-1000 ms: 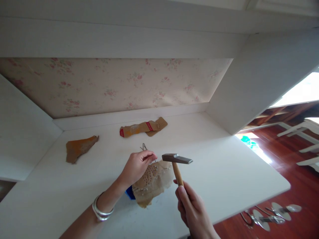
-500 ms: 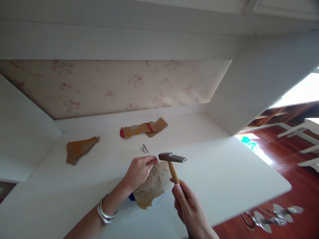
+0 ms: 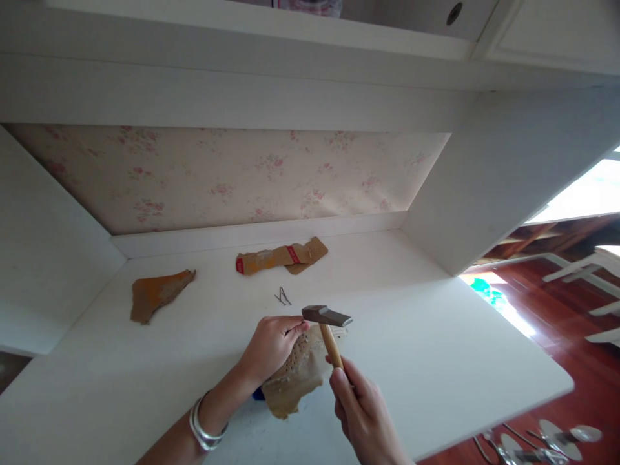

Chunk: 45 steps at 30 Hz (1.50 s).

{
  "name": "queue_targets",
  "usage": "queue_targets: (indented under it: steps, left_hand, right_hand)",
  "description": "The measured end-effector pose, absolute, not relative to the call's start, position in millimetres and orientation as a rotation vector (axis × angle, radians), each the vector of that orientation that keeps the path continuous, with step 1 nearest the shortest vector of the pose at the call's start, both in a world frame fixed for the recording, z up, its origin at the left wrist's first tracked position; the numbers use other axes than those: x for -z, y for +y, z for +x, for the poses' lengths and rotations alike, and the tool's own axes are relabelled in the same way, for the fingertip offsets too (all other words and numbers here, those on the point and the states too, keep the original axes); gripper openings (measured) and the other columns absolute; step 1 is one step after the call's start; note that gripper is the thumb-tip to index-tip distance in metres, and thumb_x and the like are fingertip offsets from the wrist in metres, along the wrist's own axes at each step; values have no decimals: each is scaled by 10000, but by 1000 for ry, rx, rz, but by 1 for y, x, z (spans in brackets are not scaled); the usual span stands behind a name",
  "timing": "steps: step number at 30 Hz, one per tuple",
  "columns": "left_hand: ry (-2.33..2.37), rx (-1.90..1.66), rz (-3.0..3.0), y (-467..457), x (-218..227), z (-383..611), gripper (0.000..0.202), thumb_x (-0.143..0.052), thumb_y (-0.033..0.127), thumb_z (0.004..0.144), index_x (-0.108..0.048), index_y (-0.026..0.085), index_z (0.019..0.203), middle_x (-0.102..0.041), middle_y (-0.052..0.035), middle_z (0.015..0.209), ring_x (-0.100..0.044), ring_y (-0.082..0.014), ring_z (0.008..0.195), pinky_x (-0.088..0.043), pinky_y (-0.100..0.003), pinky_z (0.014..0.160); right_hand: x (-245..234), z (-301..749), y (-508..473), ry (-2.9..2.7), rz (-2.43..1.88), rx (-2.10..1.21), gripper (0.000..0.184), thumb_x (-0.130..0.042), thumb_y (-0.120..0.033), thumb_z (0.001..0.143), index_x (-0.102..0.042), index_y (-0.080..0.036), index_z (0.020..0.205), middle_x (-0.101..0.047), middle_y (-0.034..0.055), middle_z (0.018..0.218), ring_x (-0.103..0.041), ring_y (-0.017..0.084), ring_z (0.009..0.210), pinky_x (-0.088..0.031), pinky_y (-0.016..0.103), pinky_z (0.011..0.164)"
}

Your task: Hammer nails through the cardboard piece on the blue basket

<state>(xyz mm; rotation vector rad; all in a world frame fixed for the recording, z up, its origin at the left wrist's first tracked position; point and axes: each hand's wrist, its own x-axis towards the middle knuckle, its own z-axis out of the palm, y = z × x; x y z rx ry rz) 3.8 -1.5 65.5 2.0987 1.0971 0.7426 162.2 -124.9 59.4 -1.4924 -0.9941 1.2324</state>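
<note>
My right hand (image 3: pixel 361 403) grips the wooden handle of a hammer (image 3: pixel 332 347), whose dark metal head is held over the far edge of a torn cardboard piece (image 3: pixel 300 386). Rows of small holes run across that cardboard. My left hand (image 3: pixel 271 343) lies along its left side, thumb and forefinger pinched together beside the hammer head. What the pinch holds is too small to make out. Under the cardboard's left edge shows a bit of a blue object (image 3: pixel 259 394), mostly hidden. Several thin nails (image 3: pixel 283 296) lie beyond my left hand.
On the white desk (image 3: pixel 436 349), a torn brown cardboard scrap (image 3: pixel 157 294) lies to the left and a cardboard strip with red bands (image 3: pixel 278 257) near the back. White panels stand on both sides, with a shelf (image 3: pixel 242 71) overhead. Chrome-like fittings (image 3: pixel 547 445) rest on the floor at lower right.
The hammer head has come slightly down and left, closer to my left fingertips. My left hand keeps its pinch. The whole view has shifted a little, showing more of the shelf above.
</note>
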Motion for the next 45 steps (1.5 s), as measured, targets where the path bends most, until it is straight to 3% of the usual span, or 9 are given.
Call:
queue_targets:
  steps: [3,7,13,23,27,32,36,45]
  left_hand:
    - [1046,-778,2077,-2,-64,4,280,-515,341,965,-738,224,840,-751,-20,811,-669,-170,708,-459,-236,699]
    - [1083,-751,2131,-1,-60,4,315,-499,322,971,-712,212,767,-719,-14,713,-624,-156,628,-424,-244,645]
    - [1081,-763,2123,0,-57,5,310,-501,317,954,-727,222,763,-730,-33,727,-632,-176,651,-441,-256,671]
    - [1086,-739,2171,-1,-56,4,289,-501,287,962,-705,223,768,-719,-26,731,-614,-164,638,-409,-247,646]
    - [1107,-711,2225,-1,-55,4,355,-483,288,975,-644,203,670,-672,-14,643,-572,-145,579,-375,-247,612]
    - [1105,-667,2219,-2,-58,4,311,-475,262,970,-666,212,730,-711,-22,728,-611,-158,641,-379,-246,635]
    - [1145,-649,2256,-2,-58,4,367,-485,289,965,-630,205,639,-670,-16,636,-572,-150,579,-366,-253,605]
    - [1146,-620,2281,-5,-64,5,266,-498,333,968,-705,227,839,-736,-41,822,-660,-193,767,-446,-287,720]
  right_hand:
    - [-62,163,-125,-1023,-1515,-1200,573,-431,-684,896,-623,-164,1041,-349,-76,533,-288,93,463,-197,202,394]
    - [-61,163,-125,-1107,-1535,-1145,514,-450,-662,898,-634,-182,899,-397,-62,538,-322,91,457,-229,207,405]
    - [-55,162,-127,-1121,-1549,-1136,551,-426,-658,908,-640,-168,1041,-366,-72,527,-310,102,450,-236,217,406]
    - [-56,161,-127,-1116,-1539,-1146,554,-434,-666,902,-635,-165,1029,-339,-78,537,-292,99,454,-208,224,411]
    - [-55,160,-126,-1086,-1549,-1137,558,-415,-674,904,-628,-176,1039,-340,-79,527,-296,104,447,-213,224,409]
    - [-54,160,-125,-1131,-1548,-1128,543,-441,-688,881,-639,-188,959,-375,-64,546,-314,109,468,-232,221,414]
    - [-52,161,-125,-1102,-1536,-1152,551,-415,-668,907,-626,-173,1031,-369,-72,540,-300,96,449,-219,217,405]
    - [-51,163,-132,-1062,-1542,-1116,561,-441,-664,901,-639,-158,1043,-359,-72,528,-323,98,455,-240,212,398]
